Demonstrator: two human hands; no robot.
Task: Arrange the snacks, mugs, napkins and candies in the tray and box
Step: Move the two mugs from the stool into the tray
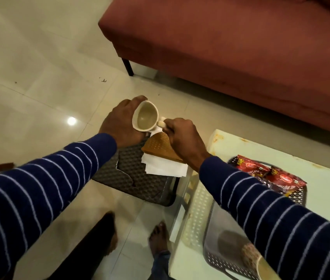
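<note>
Your left hand (119,123) cups the body of a cream mug (145,116), tilted mouth toward you, while your right hand (182,136) pinches its handle, above white napkins (165,168) lying on a dark woven stool (139,178); red snack packets (269,174) sit in the grey tray (220,257) on the white table (321,178) to your right

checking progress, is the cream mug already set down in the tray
No, the mug is in the air, gripped by the left hand and right hand.

Second mug (261,265) cut off below
</note>
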